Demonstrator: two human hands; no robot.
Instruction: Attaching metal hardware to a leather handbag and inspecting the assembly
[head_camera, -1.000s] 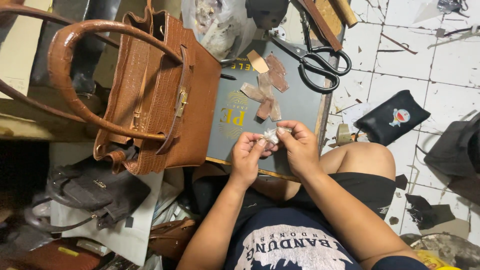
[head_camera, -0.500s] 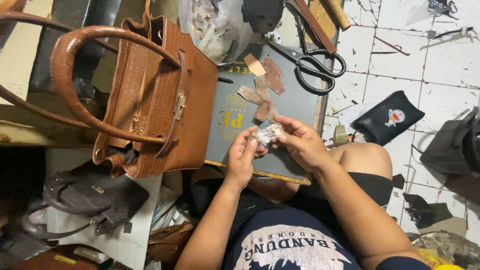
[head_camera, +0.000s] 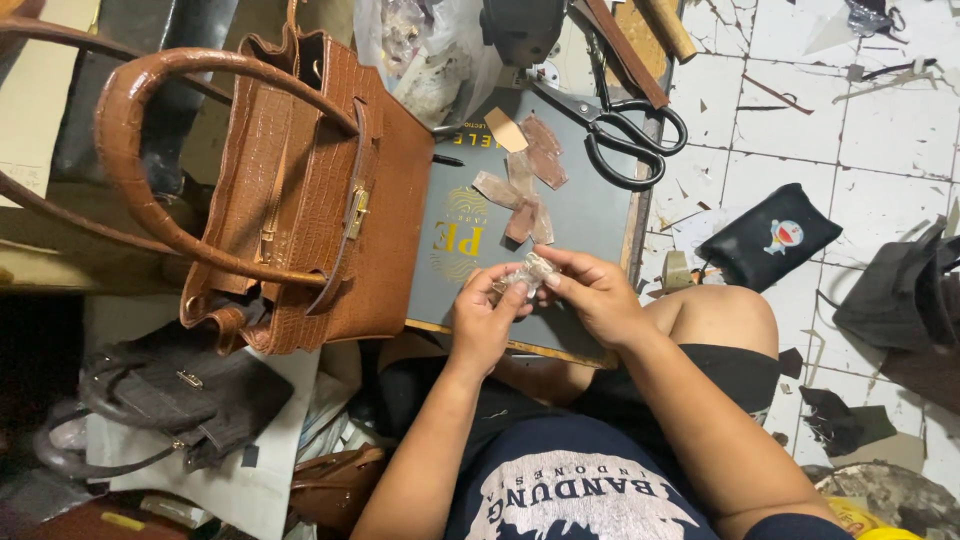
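On the far left, a dim cluttered floor strip holds a dark grey handbag (head_camera: 170, 400) lying flat on pale paper sheets (head_camera: 240, 480), with a small brown bag (head_camera: 335, 485) just right of it. Above that, a large brown croc-textured handbag (head_camera: 320, 200) lies on its side, its arched handles (head_camera: 150, 150) reaching out left; its right edge overlaps a dark grey board (head_camera: 590, 230) resting across the person's lap. Bare board shows only in the middle and right. Left hand (head_camera: 482, 318) and right hand (head_camera: 595, 295) meet over the near edge of the board, fingertips of both pinching a small clear crumpled plastic piece (head_camera: 525, 275) between them. Just beyond it lie brown leather scraps (head_camera: 525, 190), and black scissors (head_camera: 615, 135) sit at the board's far right corner, near a clear plastic bag (head_camera: 430, 60). Right of the board, white cracked floor tiles (head_camera: 880, 130) are littered with offcuts; a black pouch (head_camera: 770, 235) lies beside the bare knee (head_camera: 715, 315), and a dark bag (head_camera: 900, 300) sits at the right edge.
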